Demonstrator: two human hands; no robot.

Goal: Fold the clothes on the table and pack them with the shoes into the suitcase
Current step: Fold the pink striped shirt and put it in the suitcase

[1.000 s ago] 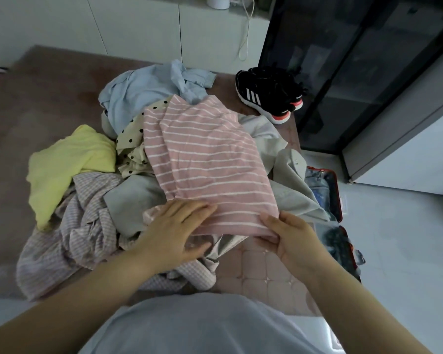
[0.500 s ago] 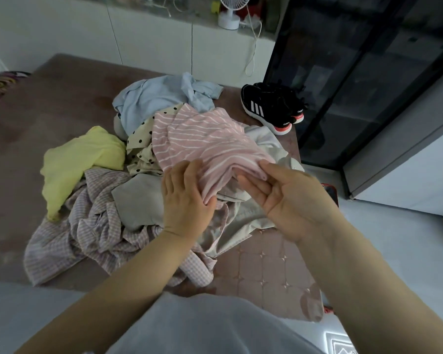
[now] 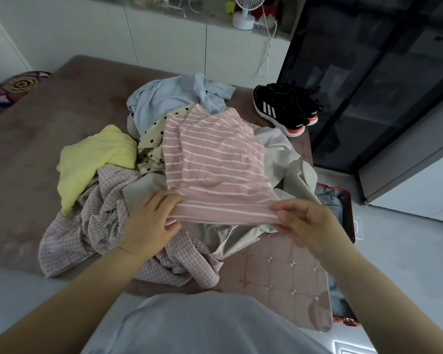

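Note:
A pink white-striped shirt (image 3: 215,164) lies folded over on top of a heap of clothes on the brown table (image 3: 36,154). My left hand (image 3: 151,221) grips its near left corner and my right hand (image 3: 304,223) grips its near right corner. Under it lie a beige garment (image 3: 284,162), a checked pink shirt (image 3: 92,226), a yellow top (image 3: 92,159), a polka-dot piece (image 3: 151,139) and a light blue shirt (image 3: 169,98). Black shoes (image 3: 284,108) stand at the table's far right corner. The red suitcase (image 3: 348,215) lies open on the floor to the right, partly hidden by the table.
A dark glass cabinet (image 3: 381,80) stands at the right behind the shoes. White cupboards (image 3: 164,42) run along the back, with a small white fan (image 3: 246,11) and its cord on top. A patterned cushion (image 3: 16,85) lies at the far left.
Both hands lifted the pink shirt's near edge, carried it toward the far side, then came back to the near edge. The shirt now lies doubled over, and my hands hold its near corners.

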